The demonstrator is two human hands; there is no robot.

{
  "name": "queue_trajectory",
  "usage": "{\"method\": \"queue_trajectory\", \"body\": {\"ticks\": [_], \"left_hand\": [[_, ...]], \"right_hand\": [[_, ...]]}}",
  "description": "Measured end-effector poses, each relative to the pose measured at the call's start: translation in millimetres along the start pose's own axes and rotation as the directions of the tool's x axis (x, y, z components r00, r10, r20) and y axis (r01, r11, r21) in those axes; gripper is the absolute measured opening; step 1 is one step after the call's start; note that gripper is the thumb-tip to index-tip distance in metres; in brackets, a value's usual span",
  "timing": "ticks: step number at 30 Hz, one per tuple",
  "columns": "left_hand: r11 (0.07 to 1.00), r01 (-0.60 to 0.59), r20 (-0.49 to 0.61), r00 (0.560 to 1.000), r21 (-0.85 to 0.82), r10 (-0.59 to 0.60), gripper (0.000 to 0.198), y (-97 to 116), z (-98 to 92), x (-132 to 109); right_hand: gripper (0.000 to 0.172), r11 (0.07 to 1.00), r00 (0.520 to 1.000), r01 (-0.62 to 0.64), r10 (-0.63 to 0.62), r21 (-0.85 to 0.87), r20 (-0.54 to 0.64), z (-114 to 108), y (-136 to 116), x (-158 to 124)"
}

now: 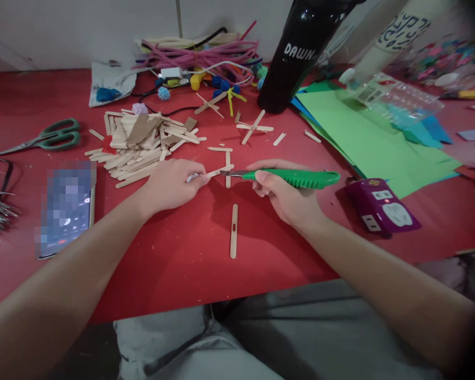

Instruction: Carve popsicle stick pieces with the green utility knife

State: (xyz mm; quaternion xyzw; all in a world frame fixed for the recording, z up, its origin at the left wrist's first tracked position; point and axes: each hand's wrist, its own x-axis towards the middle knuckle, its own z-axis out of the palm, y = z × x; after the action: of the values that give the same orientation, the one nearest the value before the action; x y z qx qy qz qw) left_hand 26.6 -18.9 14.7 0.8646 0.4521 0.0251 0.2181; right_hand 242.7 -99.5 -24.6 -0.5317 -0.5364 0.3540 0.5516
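Observation:
Between the thumb and fingers of my left hand [178,182] is a wooden craft stick [217,172], pointing right. My right hand [283,191] is closed around a green utility knife [301,178]. Its blade [237,174] meets the held stick near the free end. Behind them, a second craft stick [228,158] lies lengthwise on the red tabletop [174,264]. Closer to me rests a craft stick with a small slot in its middle [234,243]. Past the hands, two sticks form a cross [253,127].
A pile of craft sticks [138,153], green scissors [61,136] and a phone [67,211] are at left. Pipe cleaners [206,55] lie at the back beside a tall black bottle [301,53]. Green paper [380,137] and a purple power adapter [382,207] are at right.

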Motion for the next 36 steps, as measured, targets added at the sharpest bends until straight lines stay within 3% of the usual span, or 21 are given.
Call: {"method": "queue_trajectory", "body": {"ticks": [24,36], "left_hand": [[1.000,-0.018,0.010,1.000,0.002,0.017,0.039,1,-1.7,0],[1.000,-0.019,0.017,1.000,0.006,0.019,0.036,2,-1.8,1]], "right_hand": [[0.014,0.960,0.997,0.043,-0.022,-0.277,0.080,2,-22,-3],[0.013,0.956,0.996,0.049,-0.025,-0.288,0.087,3,-21,-4]]}}
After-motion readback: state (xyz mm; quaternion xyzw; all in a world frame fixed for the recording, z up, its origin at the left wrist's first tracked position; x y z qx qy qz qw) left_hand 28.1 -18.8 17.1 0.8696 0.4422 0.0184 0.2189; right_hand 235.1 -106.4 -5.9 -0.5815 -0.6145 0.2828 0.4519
